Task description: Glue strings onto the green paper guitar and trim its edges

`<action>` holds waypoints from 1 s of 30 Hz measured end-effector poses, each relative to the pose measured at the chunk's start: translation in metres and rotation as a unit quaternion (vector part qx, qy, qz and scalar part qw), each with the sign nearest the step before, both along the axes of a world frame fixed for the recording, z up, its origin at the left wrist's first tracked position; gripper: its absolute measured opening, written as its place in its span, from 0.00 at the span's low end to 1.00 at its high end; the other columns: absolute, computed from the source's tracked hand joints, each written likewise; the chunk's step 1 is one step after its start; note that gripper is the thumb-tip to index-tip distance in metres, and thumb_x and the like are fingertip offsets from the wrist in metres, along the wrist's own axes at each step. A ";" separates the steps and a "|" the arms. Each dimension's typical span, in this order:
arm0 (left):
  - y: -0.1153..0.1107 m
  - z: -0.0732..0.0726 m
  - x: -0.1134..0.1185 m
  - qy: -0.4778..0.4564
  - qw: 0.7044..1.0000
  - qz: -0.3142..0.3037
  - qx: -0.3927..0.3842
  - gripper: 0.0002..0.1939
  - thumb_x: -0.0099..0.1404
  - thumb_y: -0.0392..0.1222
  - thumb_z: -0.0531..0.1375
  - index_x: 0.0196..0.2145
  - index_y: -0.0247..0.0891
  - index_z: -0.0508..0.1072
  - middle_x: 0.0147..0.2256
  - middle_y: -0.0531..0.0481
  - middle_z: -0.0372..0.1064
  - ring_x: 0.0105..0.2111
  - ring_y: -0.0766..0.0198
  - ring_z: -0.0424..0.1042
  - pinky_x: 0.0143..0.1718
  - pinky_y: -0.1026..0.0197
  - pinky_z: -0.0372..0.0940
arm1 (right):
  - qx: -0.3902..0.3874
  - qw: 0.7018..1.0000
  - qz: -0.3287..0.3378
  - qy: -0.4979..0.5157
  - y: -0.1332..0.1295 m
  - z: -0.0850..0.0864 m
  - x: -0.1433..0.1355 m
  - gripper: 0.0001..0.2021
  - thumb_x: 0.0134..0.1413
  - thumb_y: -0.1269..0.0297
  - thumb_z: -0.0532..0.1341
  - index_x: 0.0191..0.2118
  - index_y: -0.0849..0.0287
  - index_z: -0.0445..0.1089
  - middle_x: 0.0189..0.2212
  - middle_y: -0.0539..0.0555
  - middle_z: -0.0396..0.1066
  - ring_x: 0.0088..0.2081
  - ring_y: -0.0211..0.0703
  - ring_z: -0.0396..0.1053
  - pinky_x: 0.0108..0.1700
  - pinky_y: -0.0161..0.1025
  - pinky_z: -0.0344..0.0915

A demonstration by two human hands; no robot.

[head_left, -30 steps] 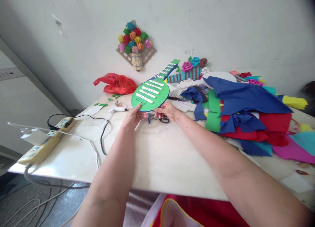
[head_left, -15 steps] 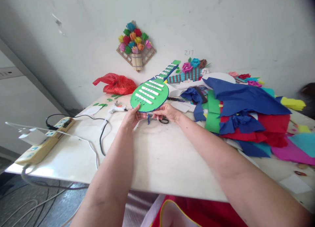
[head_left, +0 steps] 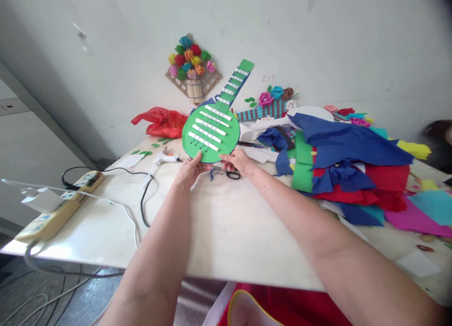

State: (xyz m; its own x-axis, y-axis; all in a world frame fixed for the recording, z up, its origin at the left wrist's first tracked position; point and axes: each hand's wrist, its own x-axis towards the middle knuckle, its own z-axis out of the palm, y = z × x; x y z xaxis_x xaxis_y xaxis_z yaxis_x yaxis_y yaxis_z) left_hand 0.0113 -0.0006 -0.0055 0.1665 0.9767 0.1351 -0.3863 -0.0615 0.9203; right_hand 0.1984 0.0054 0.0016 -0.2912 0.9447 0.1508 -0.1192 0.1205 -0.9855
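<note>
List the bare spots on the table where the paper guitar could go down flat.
Widest bare patch: table near the front edge, between the black cable and the paper pile. Both hands hold the paper guitar above its far end. Crowded: right side under paper; left rim holds the power strip; glue gun and scissors lie by the hands.

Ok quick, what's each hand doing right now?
Left hand: closed on the lower rim of the green paper guitar.
Right hand: gripping the same rim.
</note>
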 end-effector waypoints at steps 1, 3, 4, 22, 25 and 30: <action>0.000 0.000 0.000 0.001 1.000 0.001 0.002 0.12 0.60 0.45 0.59 0.31 0.31 0.70 0.23 0.45 0.73 0.20 0.63 0.73 0.28 0.61 0.70 | 0.002 1.000 0.000 0.002 0.000 0.000 0.000 0.19 0.37 0.52 0.67 0.20 0.65 0.69 0.14 0.52 0.69 0.12 0.28 0.58 0.13 0.27 0.53; -0.002 0.001 0.001 0.002 1.000 0.003 0.004 0.12 0.60 0.45 0.59 0.31 0.31 0.70 0.23 0.46 0.73 0.20 0.63 0.73 0.28 0.61 0.70 | 0.004 1.000 0.003 0.003 0.000 0.000 0.001 0.19 0.38 0.50 0.66 0.21 0.65 0.69 0.14 0.53 0.70 0.12 0.28 0.58 0.13 0.26 0.53; -0.002 0.002 0.002 0.002 1.000 0.004 0.005 0.12 0.60 0.45 0.59 0.31 0.31 0.70 0.23 0.46 0.73 0.20 0.63 0.73 0.28 0.61 0.70 | 0.002 1.000 0.006 0.002 -0.001 0.001 0.001 0.20 0.39 0.50 0.66 0.21 0.66 0.69 0.15 0.53 0.70 0.12 0.28 0.59 0.13 0.26 0.53; -0.001 0.010 0.008 0.003 0.989 0.123 -0.085 0.34 0.61 0.65 0.42 0.47 0.33 0.66 0.25 0.43 0.73 0.21 0.60 0.73 0.28 0.59 0.68 | -0.027 0.999 0.036 0.017 0.002 -0.001 0.010 0.14 0.37 0.58 0.67 0.19 0.65 0.68 0.15 0.54 0.71 0.12 0.29 0.59 0.14 0.28 0.54; 0.002 0.008 0.000 -0.014 0.983 0.177 -0.052 0.25 0.61 0.58 0.51 0.43 0.33 0.68 0.25 0.46 0.72 0.22 0.62 0.72 0.30 0.60 0.69 | -0.026 0.999 0.037 0.003 0.002 0.000 0.012 0.14 0.37 0.58 0.67 0.19 0.65 0.67 0.15 0.54 0.70 0.12 0.29 0.59 0.14 0.28 0.54; 0.001 0.004 -0.003 0.026 0.976 0.216 -0.030 0.18 0.57 0.53 0.59 0.34 0.32 0.69 0.21 0.49 0.68 0.25 0.61 0.73 0.30 0.59 0.69 | -0.034 0.998 0.047 -0.010 -0.001 0.001 0.014 0.15 0.37 0.58 0.67 0.17 0.66 0.67 0.14 0.54 0.70 0.12 0.29 0.59 0.14 0.27 0.54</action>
State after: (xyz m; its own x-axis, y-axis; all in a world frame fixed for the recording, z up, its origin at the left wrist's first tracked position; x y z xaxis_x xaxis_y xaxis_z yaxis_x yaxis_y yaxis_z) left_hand 0.0080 0.0003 -0.0011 -0.2573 0.9631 0.0783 -0.2883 -0.1538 0.9451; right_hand 0.2121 0.0049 0.0025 -0.3810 0.9210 0.0811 -0.1077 0.0429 -0.9933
